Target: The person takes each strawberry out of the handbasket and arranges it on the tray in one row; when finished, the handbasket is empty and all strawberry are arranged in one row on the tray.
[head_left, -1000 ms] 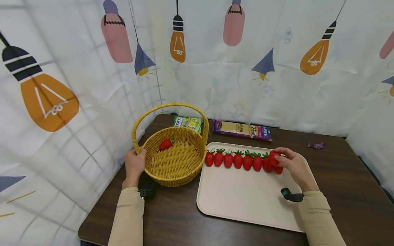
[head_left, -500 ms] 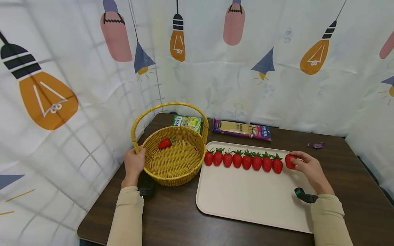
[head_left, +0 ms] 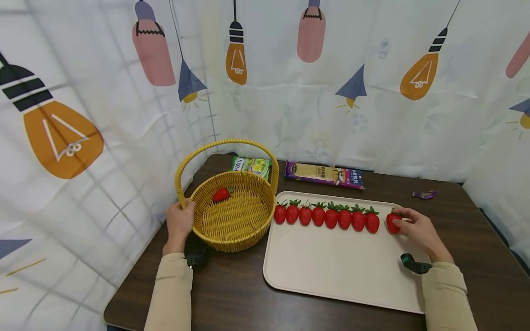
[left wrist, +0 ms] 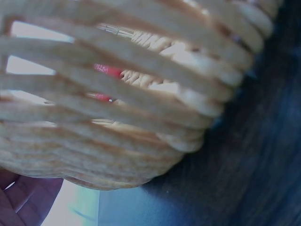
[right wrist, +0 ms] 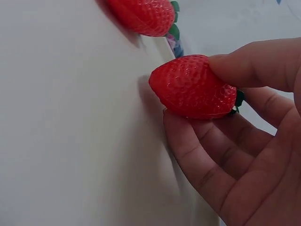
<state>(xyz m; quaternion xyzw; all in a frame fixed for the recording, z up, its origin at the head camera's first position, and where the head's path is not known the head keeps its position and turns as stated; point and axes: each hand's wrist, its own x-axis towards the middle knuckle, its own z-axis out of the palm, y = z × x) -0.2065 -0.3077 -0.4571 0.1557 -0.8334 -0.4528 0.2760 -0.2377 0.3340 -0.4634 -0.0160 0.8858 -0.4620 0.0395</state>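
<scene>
At the right end of a white tray (head_left: 331, 266), my right hand (head_left: 420, 230) pinches a red strawberry (right wrist: 193, 87) between thumb and fingers. The right wrist view shows it lying sideways close over the tray, its green leaves partly behind the fingers. To its left, several strawberries (head_left: 318, 216) stand in a row along the tray's far side, leaves pointing away from me. My left hand (head_left: 180, 220) grips the yellow wicker basket (head_left: 233, 241) where its handle meets the left rim. One strawberry (head_left: 221, 194) lies inside the basket. Its weave (left wrist: 108, 103) fills most of the left wrist view.
Behind the basket lies a green snack bag (head_left: 252, 166). A purple and gold packet (head_left: 325, 174) lies beyond the tray near the back edge. A small purple wrapped candy (head_left: 424, 195) is at the back right of the dark wooden table (head_left: 232, 294). A patterned curtain (head_left: 281, 115) hangs behind.
My right hand has carried its strawberry rightward from over the row's end and lowered it at the tray's right end, uncovering the last strawberry in the row. The left hand stays on the basket.
</scene>
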